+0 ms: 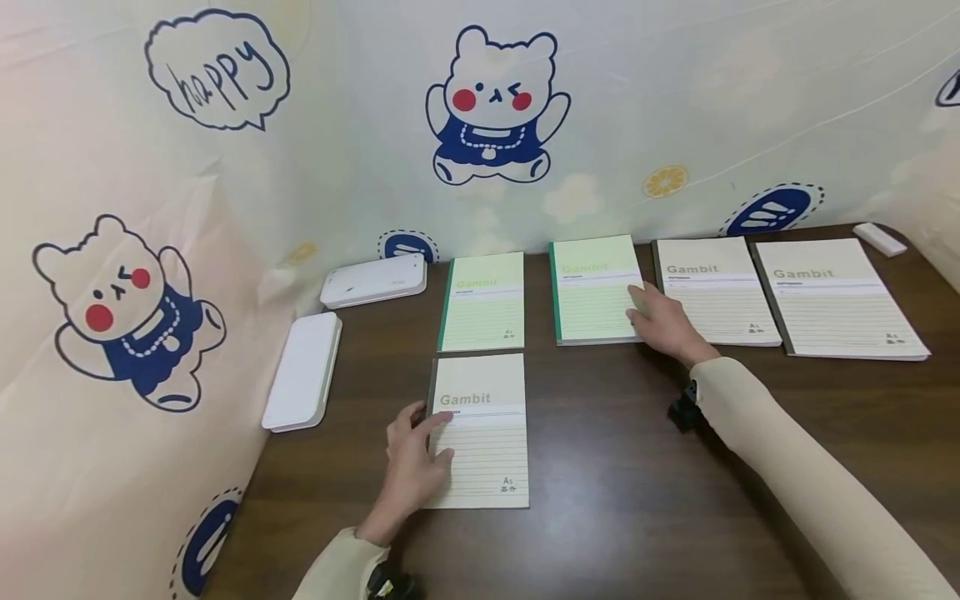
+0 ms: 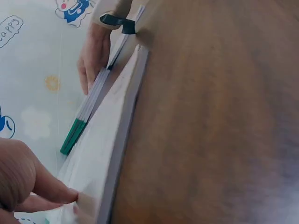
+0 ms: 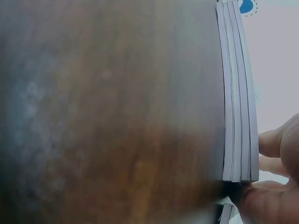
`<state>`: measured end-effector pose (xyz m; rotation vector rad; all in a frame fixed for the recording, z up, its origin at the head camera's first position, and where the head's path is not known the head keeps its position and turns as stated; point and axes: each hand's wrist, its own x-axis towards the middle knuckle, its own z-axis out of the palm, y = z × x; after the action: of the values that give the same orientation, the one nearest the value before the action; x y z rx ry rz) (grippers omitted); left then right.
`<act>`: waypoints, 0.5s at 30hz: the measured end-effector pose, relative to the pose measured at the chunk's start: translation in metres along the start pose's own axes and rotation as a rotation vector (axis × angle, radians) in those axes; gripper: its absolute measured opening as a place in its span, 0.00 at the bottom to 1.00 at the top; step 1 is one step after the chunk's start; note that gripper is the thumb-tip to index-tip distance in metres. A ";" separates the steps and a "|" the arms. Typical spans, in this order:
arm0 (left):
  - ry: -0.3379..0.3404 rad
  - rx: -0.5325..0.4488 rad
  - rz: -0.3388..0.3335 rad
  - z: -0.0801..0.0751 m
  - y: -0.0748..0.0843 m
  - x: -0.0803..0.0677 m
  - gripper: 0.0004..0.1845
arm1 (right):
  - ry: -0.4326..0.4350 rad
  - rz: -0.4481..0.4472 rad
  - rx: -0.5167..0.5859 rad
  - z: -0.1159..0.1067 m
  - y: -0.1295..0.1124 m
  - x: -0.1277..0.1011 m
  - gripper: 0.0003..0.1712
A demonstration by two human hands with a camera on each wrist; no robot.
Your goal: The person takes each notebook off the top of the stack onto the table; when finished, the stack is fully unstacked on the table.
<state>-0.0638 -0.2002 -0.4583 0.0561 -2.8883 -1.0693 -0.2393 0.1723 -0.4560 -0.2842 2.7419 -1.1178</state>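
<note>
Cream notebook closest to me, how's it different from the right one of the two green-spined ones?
The cream notebook has a dark spine; the green notebook's is green. The cream notebook lies nearer you; the green notebook sits farther back. Both lie face up, with ruled covers reading Gambit.

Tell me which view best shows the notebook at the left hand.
Head view: the notebook shows almost entirely, title readable, left hand over one edge. Left wrist cuts it off at a steep slant; right wrist misses it.
</note>
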 end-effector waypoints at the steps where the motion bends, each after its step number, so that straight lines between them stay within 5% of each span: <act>1: 0.009 0.000 0.003 0.000 0.002 0.004 0.23 | 0.004 0.000 -0.001 0.000 0.000 0.000 0.33; 7: 0.003 -0.069 0.119 -0.001 0.041 0.052 0.25 | 0.014 0.006 0.008 0.000 0.002 0.001 0.32; 12: -0.149 -0.182 0.201 0.022 0.102 0.107 0.27 | 0.009 0.031 0.032 0.001 0.003 0.001 0.32; 15: -0.263 -0.187 0.181 0.049 0.130 0.138 0.32 | 0.018 0.033 0.032 0.000 0.003 0.001 0.32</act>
<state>-0.2060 -0.0778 -0.4043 -0.3749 -2.9218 -1.3981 -0.2410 0.1743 -0.4585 -0.2248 2.7308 -1.1599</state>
